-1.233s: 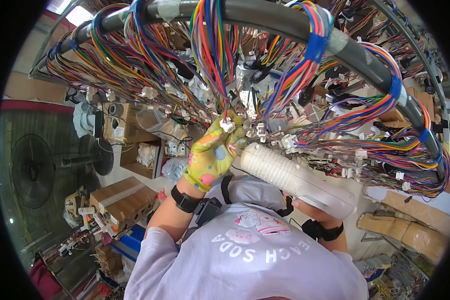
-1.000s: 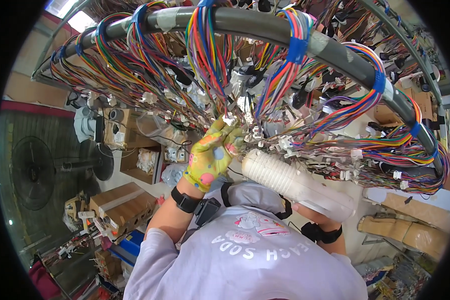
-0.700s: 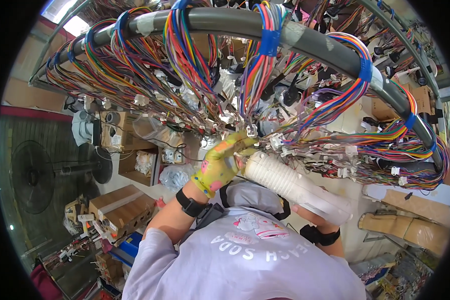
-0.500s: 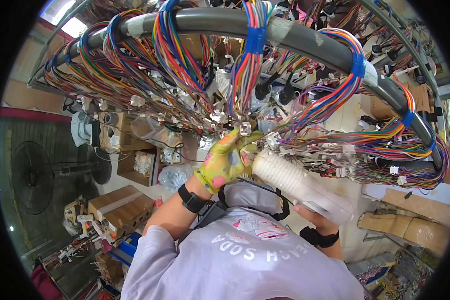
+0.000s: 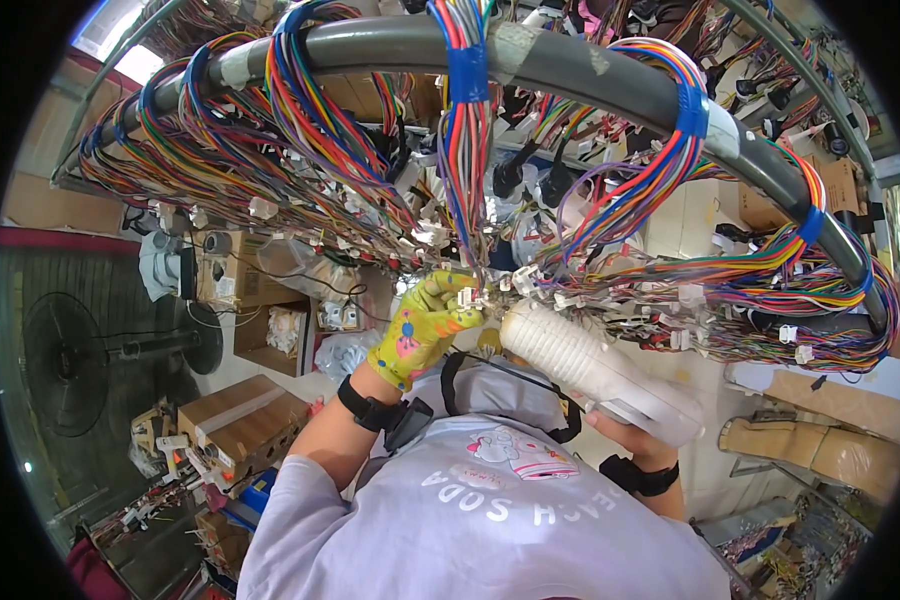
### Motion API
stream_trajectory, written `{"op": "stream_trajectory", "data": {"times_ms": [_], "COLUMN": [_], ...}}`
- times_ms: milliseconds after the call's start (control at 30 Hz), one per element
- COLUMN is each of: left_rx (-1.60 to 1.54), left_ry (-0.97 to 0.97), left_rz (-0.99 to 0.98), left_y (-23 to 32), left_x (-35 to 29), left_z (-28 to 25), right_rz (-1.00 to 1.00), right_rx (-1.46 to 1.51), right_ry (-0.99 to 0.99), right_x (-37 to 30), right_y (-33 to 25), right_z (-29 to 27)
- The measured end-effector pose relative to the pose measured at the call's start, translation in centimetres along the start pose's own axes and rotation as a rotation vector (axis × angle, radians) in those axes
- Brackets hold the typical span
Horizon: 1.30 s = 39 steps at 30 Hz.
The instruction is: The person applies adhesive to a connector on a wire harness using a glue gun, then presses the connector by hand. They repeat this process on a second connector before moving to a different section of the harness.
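Two hands work overhead. The left hand (image 5: 425,330), in a yellow patterned glove, pinches a small white connector (image 5: 467,296) at the end of a hanging wire bundle (image 5: 467,160). The right hand (image 5: 625,425) grips a white ribbed tool (image 5: 595,370), its long axis slanting up-left, tip just beside the connector. A grey pipe (image 5: 570,70) draped with wire looms crowds all around.
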<state>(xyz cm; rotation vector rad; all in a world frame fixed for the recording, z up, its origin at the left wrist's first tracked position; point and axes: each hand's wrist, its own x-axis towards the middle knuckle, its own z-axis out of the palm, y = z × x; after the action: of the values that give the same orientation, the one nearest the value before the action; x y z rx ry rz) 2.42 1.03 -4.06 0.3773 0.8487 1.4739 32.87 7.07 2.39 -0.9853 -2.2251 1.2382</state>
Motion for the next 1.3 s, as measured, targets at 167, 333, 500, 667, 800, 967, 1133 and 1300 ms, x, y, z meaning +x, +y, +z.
{"op": "stream_trajectory", "data": {"times_ms": [167, 333, 500, 667, 800, 967, 1133, 1300], "left_rx": [0.151, 0.004, -0.076, 0.005, -0.006, 0.089, 0.031, -0.020], "left_ry": [0.072, 0.172, 0.250, 0.323, 0.345, 0.441, 0.369, 0.342], "left_rz": [0.158, 0.221, 0.384, 0.383, 0.415, 0.400, 0.339, 0.338], "left_y": [0.3, -1.3, -1.9, -1.8, -1.8, -1.7, -1.1, -1.6], "left_x": [-0.3, -0.3, 0.1, 0.2, 0.0, -0.1, -0.4, -0.3], "left_z": [1.4, 1.6, 1.9, 2.1, 2.3, 2.1, 3.1, 2.8], "right_rz": [-0.052, -0.044, -0.225, -0.200, -0.229, -0.070, 0.058, 0.069], "right_rx": [0.041, 0.202, 0.042, -0.016, 0.050, 0.075, 0.257, 0.134], "right_ry": [-0.108, -0.169, -0.154, -0.096, -0.101, -0.124, -0.052, -0.040], "right_x": [1.9, 1.6, 2.5, 2.6, 2.7, 0.7, 0.1, -0.4], "right_y": [-2.8, -1.2, -2.3, -3.2, -3.1, -0.7, 0.2, 0.5], "right_z": [-1.1, -0.6, -0.6, 0.5, 1.3, 1.5, 2.0, 2.0]}}
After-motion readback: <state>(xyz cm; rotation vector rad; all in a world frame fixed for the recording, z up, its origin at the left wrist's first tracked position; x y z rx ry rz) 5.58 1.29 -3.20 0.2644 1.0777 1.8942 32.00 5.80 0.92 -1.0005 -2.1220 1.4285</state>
